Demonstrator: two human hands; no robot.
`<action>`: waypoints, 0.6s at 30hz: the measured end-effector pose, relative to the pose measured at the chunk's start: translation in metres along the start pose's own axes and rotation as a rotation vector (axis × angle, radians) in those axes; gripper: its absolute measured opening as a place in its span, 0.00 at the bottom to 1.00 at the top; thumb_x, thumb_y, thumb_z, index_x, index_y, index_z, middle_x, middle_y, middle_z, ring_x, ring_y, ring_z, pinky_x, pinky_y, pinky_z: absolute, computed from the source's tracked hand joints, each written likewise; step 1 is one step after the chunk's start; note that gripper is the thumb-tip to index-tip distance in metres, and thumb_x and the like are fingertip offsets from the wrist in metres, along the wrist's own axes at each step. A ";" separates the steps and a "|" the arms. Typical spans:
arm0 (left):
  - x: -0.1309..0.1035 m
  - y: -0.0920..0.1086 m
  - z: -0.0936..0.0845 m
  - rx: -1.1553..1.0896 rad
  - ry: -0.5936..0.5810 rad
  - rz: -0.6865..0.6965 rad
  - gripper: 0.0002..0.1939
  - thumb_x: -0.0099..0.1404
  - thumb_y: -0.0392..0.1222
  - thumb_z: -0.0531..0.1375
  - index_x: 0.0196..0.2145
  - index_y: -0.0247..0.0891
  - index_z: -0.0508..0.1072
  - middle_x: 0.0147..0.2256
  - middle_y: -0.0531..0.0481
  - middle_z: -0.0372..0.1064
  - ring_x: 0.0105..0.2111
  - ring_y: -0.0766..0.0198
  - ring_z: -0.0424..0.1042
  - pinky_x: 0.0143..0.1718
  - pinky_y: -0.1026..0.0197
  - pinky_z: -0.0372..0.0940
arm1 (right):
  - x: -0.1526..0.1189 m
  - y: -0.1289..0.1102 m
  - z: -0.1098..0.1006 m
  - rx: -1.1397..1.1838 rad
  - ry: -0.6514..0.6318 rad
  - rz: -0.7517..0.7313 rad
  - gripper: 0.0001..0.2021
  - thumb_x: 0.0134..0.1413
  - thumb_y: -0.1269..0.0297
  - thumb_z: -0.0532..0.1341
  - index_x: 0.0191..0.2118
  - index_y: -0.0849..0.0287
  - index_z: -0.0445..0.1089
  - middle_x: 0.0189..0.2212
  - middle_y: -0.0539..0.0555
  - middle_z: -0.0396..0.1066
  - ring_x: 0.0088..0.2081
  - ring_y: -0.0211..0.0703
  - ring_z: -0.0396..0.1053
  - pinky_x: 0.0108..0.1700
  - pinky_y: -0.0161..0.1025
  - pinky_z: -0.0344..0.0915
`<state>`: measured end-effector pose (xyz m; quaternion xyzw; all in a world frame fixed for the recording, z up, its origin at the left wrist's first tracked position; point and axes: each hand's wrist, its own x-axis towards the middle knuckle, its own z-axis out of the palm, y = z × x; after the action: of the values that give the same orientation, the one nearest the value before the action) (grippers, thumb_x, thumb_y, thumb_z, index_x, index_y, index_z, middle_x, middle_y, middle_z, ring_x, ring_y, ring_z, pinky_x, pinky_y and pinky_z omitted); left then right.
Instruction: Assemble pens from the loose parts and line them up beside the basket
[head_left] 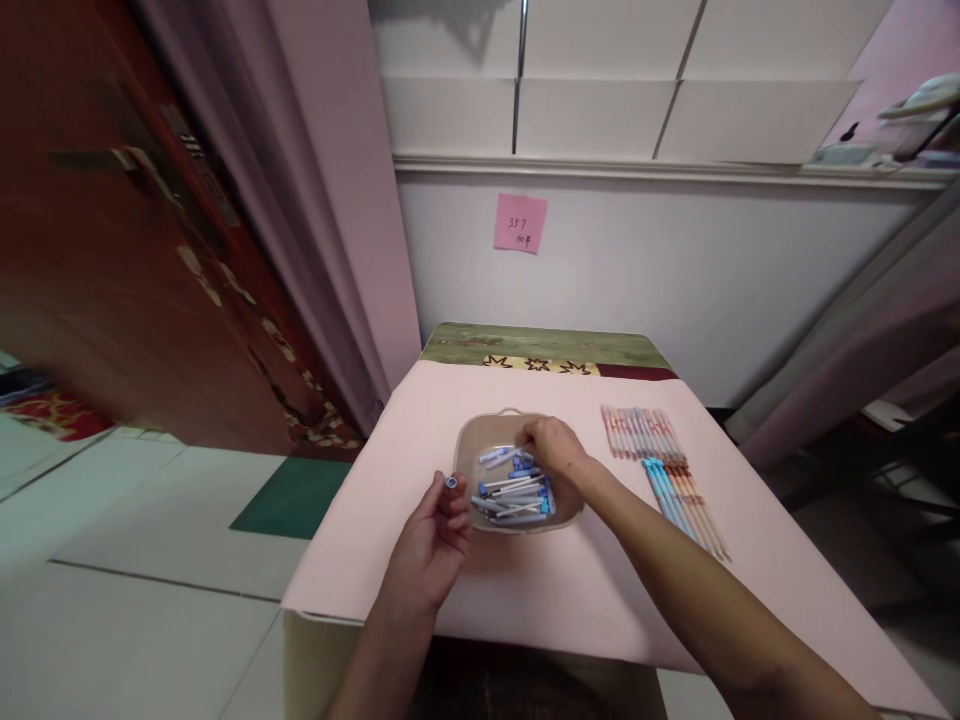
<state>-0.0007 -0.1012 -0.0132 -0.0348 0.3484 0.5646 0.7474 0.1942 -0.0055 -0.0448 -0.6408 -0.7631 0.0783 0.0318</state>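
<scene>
My left hand [435,535] is at the near left of a beige basket [469,440]. Its thumb and forefinger pinch a small blue tubular pen part [451,482], hollow end toward me; the other fingers curl loosely. My right hand [553,445] reaches over the basket's right rim, fingertips bent down together among the contents. What those fingertips grip, if anything, is hidden. Inside the basket lies a loose heap of pen parts [514,495]: grey-blue barrels, white-and-dark refills and bright blue pieces.
The basket stands on a pink-covered table [390,460]. To the right lie a row of patterned pens [641,432], several blue pens [670,498] and several brown-and-beige pens [699,508]. A pink note [520,223] is stuck to the wall behind. A brown door [150,250] stands left.
</scene>
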 end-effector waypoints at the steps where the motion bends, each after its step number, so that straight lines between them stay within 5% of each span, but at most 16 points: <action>1: 0.001 0.000 0.000 -0.003 -0.004 -0.005 0.07 0.68 0.35 0.52 0.31 0.33 0.66 0.27 0.50 0.67 0.18 0.76 0.59 0.12 0.76 0.54 | -0.002 0.002 -0.003 -0.003 -0.002 -0.001 0.12 0.54 0.70 0.56 0.38 0.58 0.77 0.36 0.57 0.77 0.39 0.44 0.72 0.40 0.33 0.62; 8: 0.007 -0.004 0.001 -0.010 -0.014 -0.033 0.07 0.68 0.35 0.52 0.31 0.32 0.66 0.28 0.50 0.66 0.19 0.77 0.61 0.12 0.77 0.54 | -0.025 0.007 -0.015 -0.032 -0.073 -0.059 0.12 0.52 0.72 0.57 0.37 0.56 0.77 0.35 0.55 0.78 0.39 0.44 0.73 0.40 0.33 0.62; 14: 0.004 -0.008 0.003 0.041 -0.025 -0.001 0.08 0.68 0.35 0.52 0.31 0.32 0.65 0.27 0.50 0.65 0.18 0.76 0.60 0.12 0.76 0.54 | -0.038 -0.014 -0.002 -0.089 -0.207 -0.152 0.09 0.48 0.67 0.62 0.36 0.52 0.78 0.35 0.54 0.78 0.38 0.48 0.74 0.38 0.35 0.66; 18: 0.000 -0.007 0.005 0.070 -0.033 0.006 0.08 0.68 0.34 0.52 0.31 0.32 0.65 0.26 0.50 0.64 0.19 0.76 0.60 0.12 0.76 0.54 | -0.041 -0.025 0.005 -0.143 -0.258 -0.193 0.11 0.47 0.68 0.62 0.39 0.58 0.77 0.38 0.61 0.77 0.40 0.53 0.74 0.39 0.40 0.68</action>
<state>0.0081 -0.1017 -0.0119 0.0018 0.3558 0.5547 0.7521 0.1760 -0.0501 -0.0436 -0.5496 -0.8225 0.1019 -0.1046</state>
